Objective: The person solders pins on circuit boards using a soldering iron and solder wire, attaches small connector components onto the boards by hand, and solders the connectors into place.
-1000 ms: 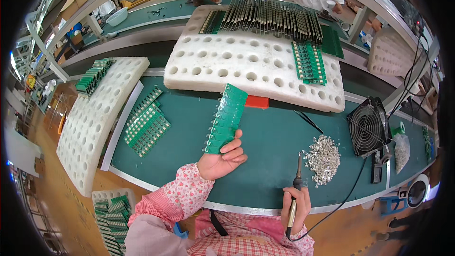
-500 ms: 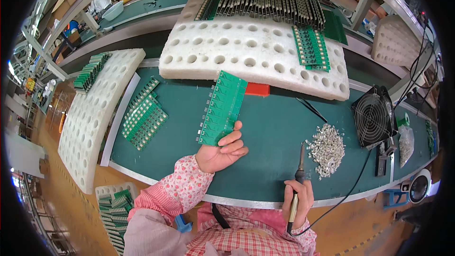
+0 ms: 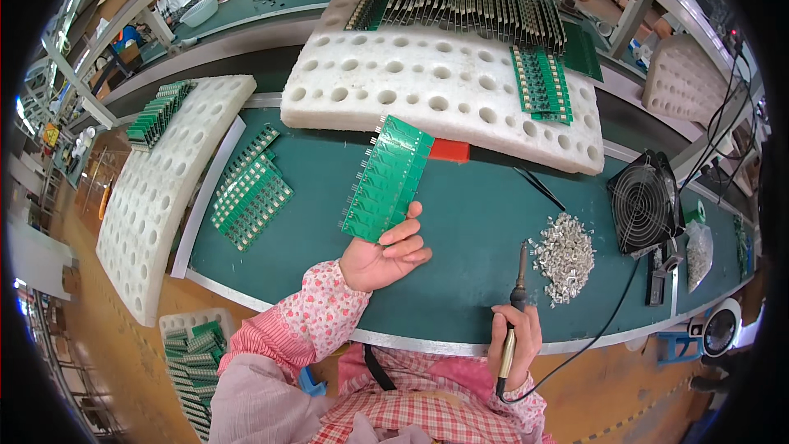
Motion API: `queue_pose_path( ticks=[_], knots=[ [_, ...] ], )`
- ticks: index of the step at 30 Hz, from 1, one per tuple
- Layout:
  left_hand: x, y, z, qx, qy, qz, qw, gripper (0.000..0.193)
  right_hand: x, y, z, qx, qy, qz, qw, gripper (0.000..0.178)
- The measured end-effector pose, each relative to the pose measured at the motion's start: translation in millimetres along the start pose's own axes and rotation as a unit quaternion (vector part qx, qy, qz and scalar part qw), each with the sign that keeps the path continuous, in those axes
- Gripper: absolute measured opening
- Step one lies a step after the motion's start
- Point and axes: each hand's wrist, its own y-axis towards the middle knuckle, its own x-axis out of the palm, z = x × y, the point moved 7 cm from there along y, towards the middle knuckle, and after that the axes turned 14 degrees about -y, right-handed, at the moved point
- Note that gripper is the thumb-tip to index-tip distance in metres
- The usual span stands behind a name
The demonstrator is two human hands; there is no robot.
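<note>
My left hand [image 3: 382,259] grips a green circuit board panel [image 3: 386,181] by its lower end, held tilted above the green work mat. Small metal pieces stick out along the panel's left edge. In my right hand [image 3: 516,345] is a soldering iron [image 3: 509,341], tip pointing up and away, its cord trailing to the right. Just right of the iron's tip lies a heap of small silvery metal parts [image 3: 564,256]. A pair of black tweezers [image 3: 540,189] rests beyond the heap. Several populated circuit boards [image 3: 253,197] lie stacked on the mat at left.
A white foam block [image 3: 394,74] with holes carries a long row of upright boards [image 3: 477,10] at the back. Another foam board [image 3: 177,189] leans at left. A black fan [image 3: 645,205] stands at right, near a bag of parts [image 3: 699,255]. Co-workers' hands show beyond.
The circuit board panel in my left hand has tilted slightly, and its glare has shifted. The whole view has moved a little. My right hand keeps its hold on the soldering iron.
</note>
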Motion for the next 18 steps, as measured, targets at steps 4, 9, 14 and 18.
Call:
queue_pose_path(
  ticks=[4,9,14,18],
  knots=[
    [1.5,-0.3,-1.3,-0.008,0.010,-0.009,1.000,0.032,-1.5,1.1,-1.7,-0.012,0.003,0.014,1.000,0.015],
    [3.0,-1.3,-3.9,-0.021,0.016,-0.027,0.999,0.034,-3.9,0.1,-1.6,-0.001,0.001,0.013,1.000,0.015],
    [4.3,-4.7,-5.1,-0.030,0.027,-0.030,0.999,0.034,-3.0,-2.7,-2.2,0.003,0.004,0.016,1.000,0.014],
    [5.1,-5.8,-3.5,-0.037,0.042,-0.035,0.998,0.033,-3.7,-0.3,-5.1,0.002,0.012,0.028,1.000,0.015]
  ],
)
